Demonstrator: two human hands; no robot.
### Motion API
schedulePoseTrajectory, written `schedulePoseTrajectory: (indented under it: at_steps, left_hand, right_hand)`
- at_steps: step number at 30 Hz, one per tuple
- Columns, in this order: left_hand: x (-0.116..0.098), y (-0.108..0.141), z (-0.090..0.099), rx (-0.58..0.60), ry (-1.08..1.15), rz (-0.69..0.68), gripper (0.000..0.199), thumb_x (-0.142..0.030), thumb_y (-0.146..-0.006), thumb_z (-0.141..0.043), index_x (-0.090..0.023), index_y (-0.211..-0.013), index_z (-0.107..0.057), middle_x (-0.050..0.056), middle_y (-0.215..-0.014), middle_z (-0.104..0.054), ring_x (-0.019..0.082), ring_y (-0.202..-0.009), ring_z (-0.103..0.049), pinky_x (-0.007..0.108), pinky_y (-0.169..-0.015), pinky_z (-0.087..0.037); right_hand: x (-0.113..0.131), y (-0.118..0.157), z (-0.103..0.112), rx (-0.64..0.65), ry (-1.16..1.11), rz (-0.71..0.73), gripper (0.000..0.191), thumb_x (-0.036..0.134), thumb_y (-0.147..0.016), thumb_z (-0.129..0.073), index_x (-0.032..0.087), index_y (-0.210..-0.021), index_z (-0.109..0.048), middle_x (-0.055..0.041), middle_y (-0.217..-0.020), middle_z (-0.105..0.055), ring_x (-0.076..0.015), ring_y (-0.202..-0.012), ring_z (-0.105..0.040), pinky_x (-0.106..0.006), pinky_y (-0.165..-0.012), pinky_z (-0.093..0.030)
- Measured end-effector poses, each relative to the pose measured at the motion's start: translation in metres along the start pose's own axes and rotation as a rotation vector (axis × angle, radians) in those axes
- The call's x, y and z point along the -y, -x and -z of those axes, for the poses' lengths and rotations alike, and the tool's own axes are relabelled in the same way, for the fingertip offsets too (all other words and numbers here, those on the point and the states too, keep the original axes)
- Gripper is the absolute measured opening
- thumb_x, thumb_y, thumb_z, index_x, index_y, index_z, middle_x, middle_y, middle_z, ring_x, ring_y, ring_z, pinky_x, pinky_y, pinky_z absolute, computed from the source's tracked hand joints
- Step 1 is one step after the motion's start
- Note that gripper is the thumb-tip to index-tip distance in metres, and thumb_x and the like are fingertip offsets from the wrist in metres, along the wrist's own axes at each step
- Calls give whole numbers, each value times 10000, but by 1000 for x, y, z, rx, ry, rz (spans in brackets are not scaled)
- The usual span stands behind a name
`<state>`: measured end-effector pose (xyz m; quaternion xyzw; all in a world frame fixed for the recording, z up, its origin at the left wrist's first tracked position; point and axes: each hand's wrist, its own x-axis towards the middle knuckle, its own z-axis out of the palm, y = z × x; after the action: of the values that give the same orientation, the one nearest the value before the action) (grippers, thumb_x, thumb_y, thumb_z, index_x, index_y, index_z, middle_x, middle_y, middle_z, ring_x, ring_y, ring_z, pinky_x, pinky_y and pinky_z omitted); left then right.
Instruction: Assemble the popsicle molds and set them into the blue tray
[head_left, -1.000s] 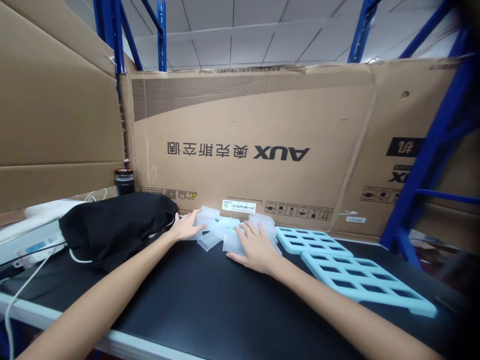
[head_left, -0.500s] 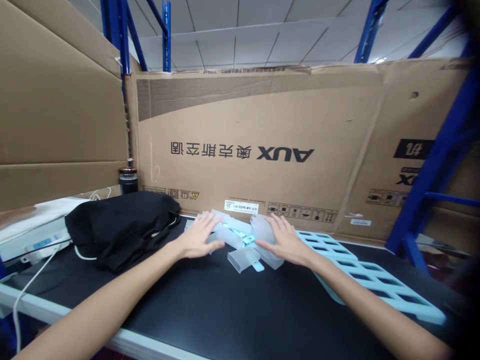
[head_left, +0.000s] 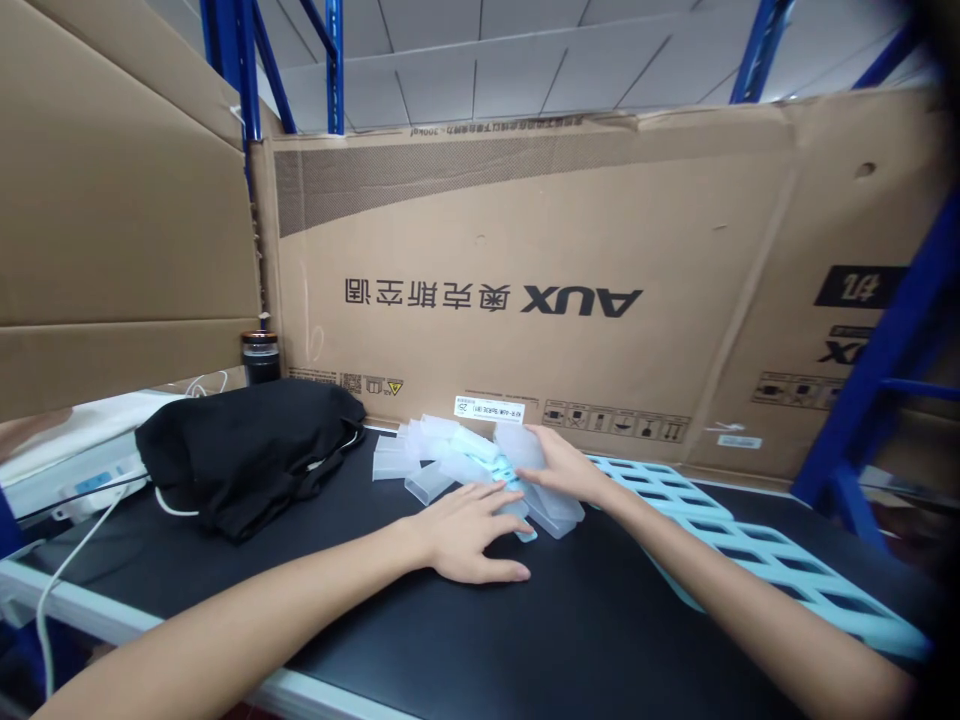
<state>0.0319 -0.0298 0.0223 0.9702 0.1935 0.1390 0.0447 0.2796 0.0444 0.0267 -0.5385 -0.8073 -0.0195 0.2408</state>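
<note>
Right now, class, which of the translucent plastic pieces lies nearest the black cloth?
The leftmost piece, at the pile's left end; the other translucent pieces lie farther right, towards the right hand.

Big cardboard panel [head_left: 480, 220] at the back, print upside down: brand "AUX" plus "奥克斯空调". Same panel, top edge: small inverted line, "300kg" legible, rest too small. Lower left of it: yellow warning triangle [head_left: 394, 388] beside a QR-type code and small icons. Bottom middle: white label [head_left: 489, 410], inverted, "KFR-" model line and "25" readable. Right of that: row of handling icons [head_left: 613, 421]. Far right: black block [head_left: 860, 287] with "机", partial brand text ending "UX" under it, more icons below. Small white sticker [head_left: 739, 441], text illegible.
</note>
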Motion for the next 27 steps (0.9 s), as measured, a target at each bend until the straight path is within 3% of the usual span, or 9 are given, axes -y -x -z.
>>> schedulePoseTrajectory:
  at_steps: [5, 9, 14, 19, 27]
  left_hand:
    - [0, -5, -1, -14, -25, -12, 466, -511, -888, -431, -244, -1264, -498, 66, -1504, -270, 268, -1393, -216, 500, -1123, -189]
    - [0, -3, -1, -51, -61, 0, 420, -416, -897, -435, -236, -1275, -472, 69, -1494, -292, 247, -1391, -225, 496, -1121, -197]
    - [0, 1, -1, -138, -100, 17, 382, -350, -863, -478, -229, -1226, -486, 56, -1438, -388, 224, -1334, -334, 418, -1101, -269]
    - [-1, 2, -2, -187, -105, 42, 326, -316, -847, -487, -241, -1163, -510, 30, -1351, -483, 207, -1228, -455, 379, -1049, -338]
    - [-1, 3, -1, -186, -113, 75, 316, -305, -840, -487, -246, -1150, -501, 16, -1270, -536, 204, -1172, -485, 364, -999, -380]
  right_hand:
    - [3, -6, -3, -41, -21, 137, 663, 273, -664, -619, 158, -1283, -410, -150, -1277, -471, -271, -1208, -447, -433, -1010, -384]
    - [6, -4, -4, -33, -63, 203, 640, 254, -668, -598, 162, -1273, -411, -138, -1288, -466, -259, -1192, -462, -421, -1009, -382]
    - [5, -1, 0, 32, 5, 76, 640, 364, -696, -606, 110, -1259, -438, -169, -1261, -501, -280, -1184, -466, -409, -1012, -362]
    - [-2, -1, 3, 86, 70, -5, 588, 416, -710, -594, 132, -1216, -499, -155, -1218, -547, -296, -1142, -502, -415, -971, -384]
    - [-15, 0, 3, 98, 88, -123, 635, 485, -702, -582, 121, -1215, -499, -177, -1227, -546, -312, -1143, -509, -402, -959, -395]
